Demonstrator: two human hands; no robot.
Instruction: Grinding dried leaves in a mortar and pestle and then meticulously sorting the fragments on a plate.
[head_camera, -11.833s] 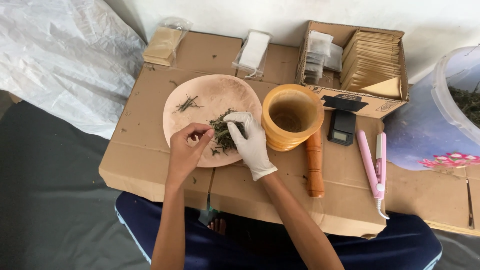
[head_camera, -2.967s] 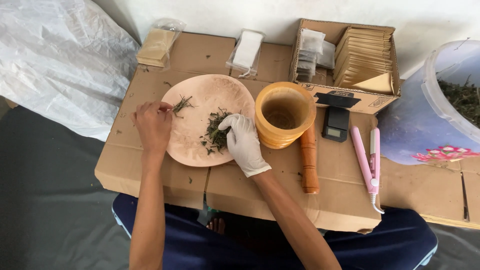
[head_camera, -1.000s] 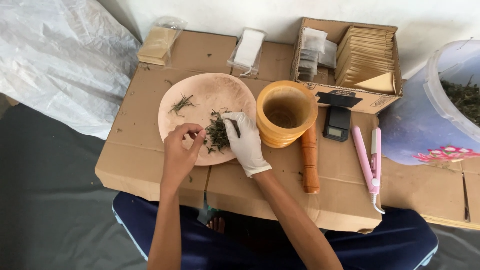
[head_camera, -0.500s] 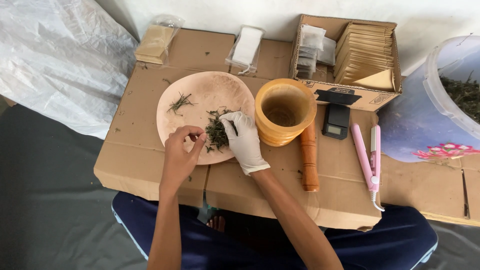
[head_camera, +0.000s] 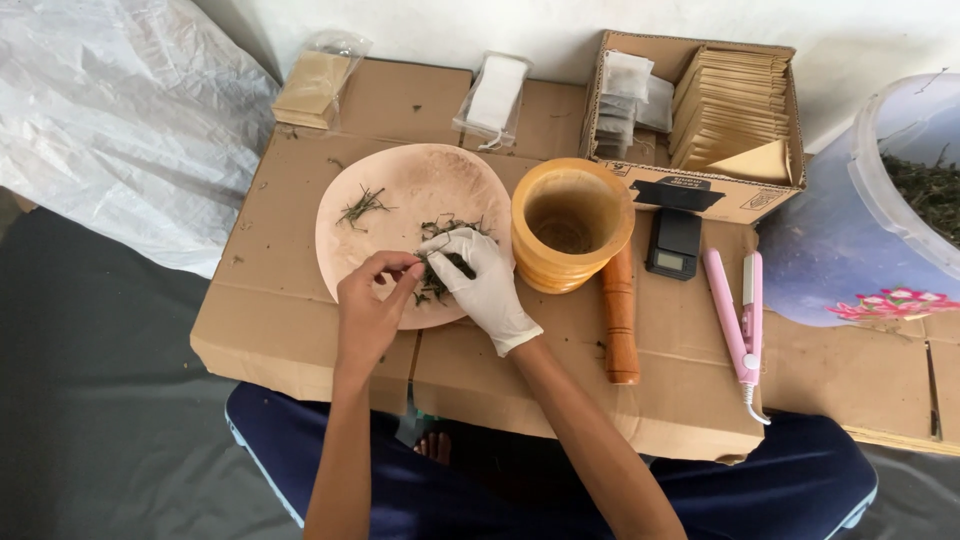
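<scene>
On the round wooden plate (head_camera: 400, 215), your 2 hands are now meeting at the main herb pile (head_camera: 447, 262). 3 seconds ago your bare left hand (head_camera: 368, 308) was out at the small sorted clump (head_camera: 362, 206) near the far-left rim; it is back at the pile now, so that looks like 1 drop-off done and the next pick underway.

Left hand: thumb and forefinger are pinching together at the pile's left edge, apparently closing on a sprig or 2, though the bit itself is too small to confirm. Your gloved right hand (head_camera: 484, 284) is lying flat-ish over the pile's near side, fingers spread and loosely curled, pressing or raking rather than gripping anything.

Pile is sitting directly under and between both sets of fingertips, on the plate's right half, just beside the wooden mortar (head_camera: 571, 222). Pestle (head_camera: 620, 315) is lying on the cardboard table (head_camera: 300, 250) to your right, untouched.
</scene>
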